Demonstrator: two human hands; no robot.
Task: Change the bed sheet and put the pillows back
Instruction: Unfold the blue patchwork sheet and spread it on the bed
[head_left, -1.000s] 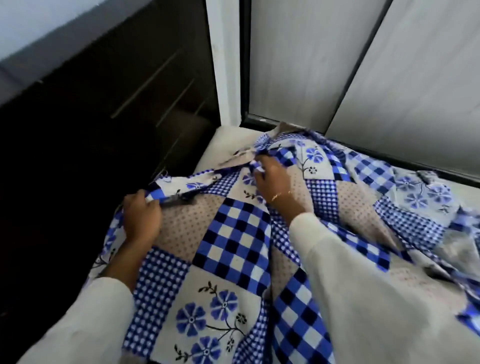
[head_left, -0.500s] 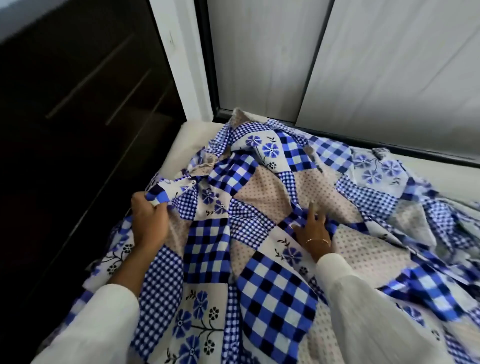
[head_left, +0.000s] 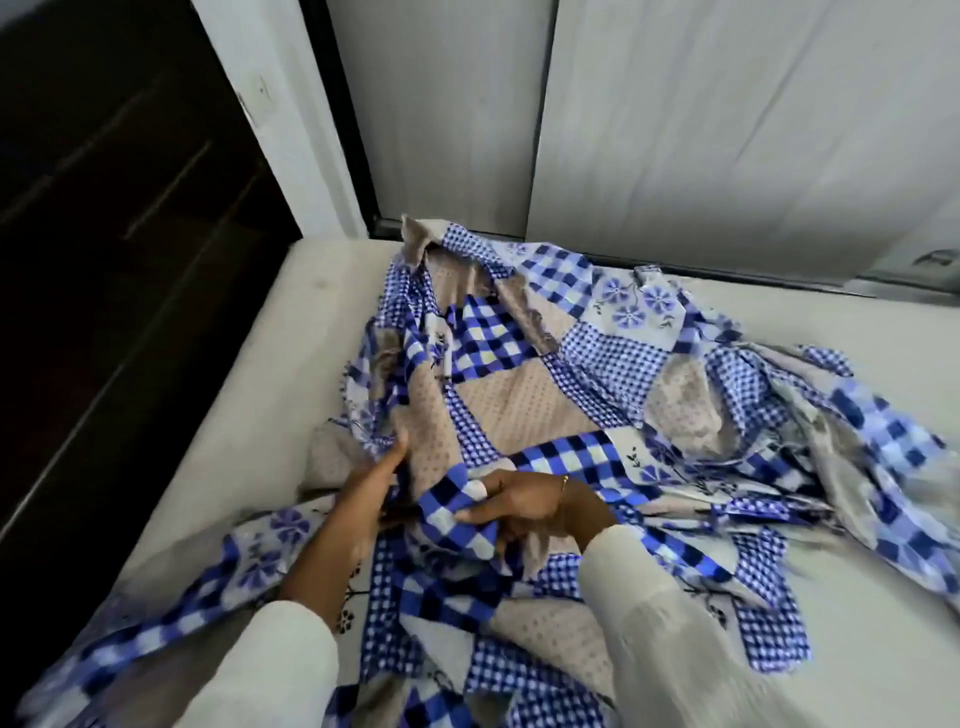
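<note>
On the bare cream mattress (head_left: 249, 395), the left hand (head_left: 363, 499) lies open against a fold of the bunched blue-and-beige patchwork cotton sheet (head_left: 524, 405). The right hand (head_left: 524, 506) pinches a checked fold nearby. Light, limp, crease-prone cloth; best gripped at its edges.

The bed sheet (head_left: 545, 395) lies bunched on the mattress (head_left: 270, 374), a dark cabinet (head_left: 104, 234) to its left, sliding panels (head_left: 701, 130) behind it.
</note>
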